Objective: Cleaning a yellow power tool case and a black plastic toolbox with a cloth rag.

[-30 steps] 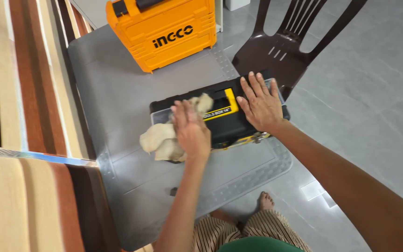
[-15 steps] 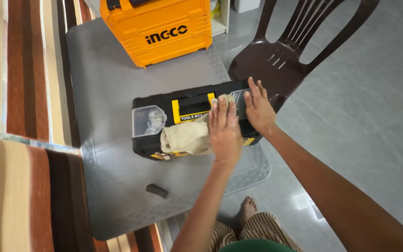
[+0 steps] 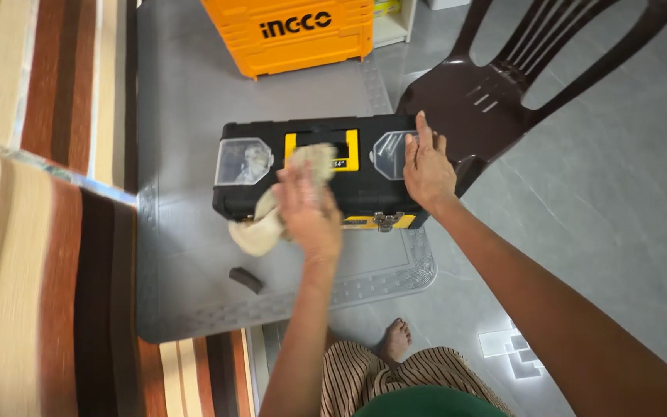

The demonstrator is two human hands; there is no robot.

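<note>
Home: plastic chair (image 3: 496, 100), tiled floor (image 3: 619, 201)

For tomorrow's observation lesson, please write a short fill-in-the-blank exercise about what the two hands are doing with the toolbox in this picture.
1. The left hand presses a beige ____ against the black and yellow toolbox.
2. The right hand rests flat on the toolbox's ____ end.
3. Behind the toolbox stands a larger tool case coloured ____.
4. Right of the table stands a dark brown plastic ____.

Missing words: cloth; right; orange; chair
</note>
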